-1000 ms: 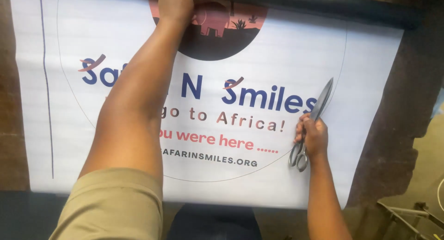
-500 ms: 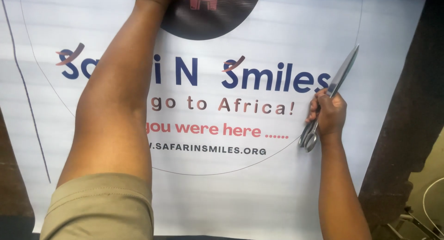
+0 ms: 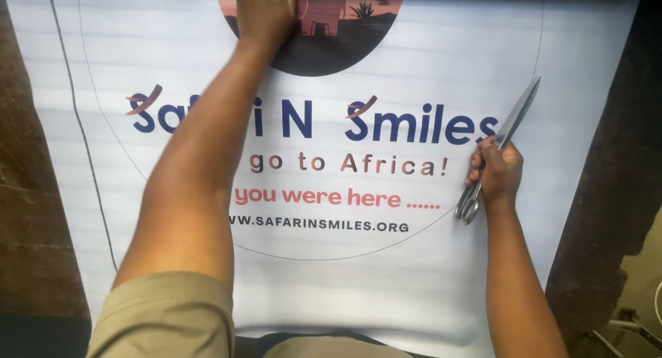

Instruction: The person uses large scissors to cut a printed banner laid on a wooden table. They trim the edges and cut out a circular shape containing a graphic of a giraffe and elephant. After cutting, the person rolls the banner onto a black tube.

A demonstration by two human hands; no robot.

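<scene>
here, a large white printed banner sheet point(image 3: 331, 289) is lying flat and filling most of the view, showing a thin circular outline, lines of coloured lettering and a dark round picture point(image 3: 358, 48) at its top edge. the left hand point(image 3: 265, 13) is reaching far forward and pressing palm-down on that dark picture, fingers spread flat, gripping nothing. the right hand point(image 3: 496, 172) is resting on the sheet's right side, just beside the circular outline, and is closing around the handles of long silver metal scissors point(image 3: 500, 148). the scissor blades are lying together, pointing up and to the right, flat over the banner. brown surfaces are showing at both edges.
</scene>
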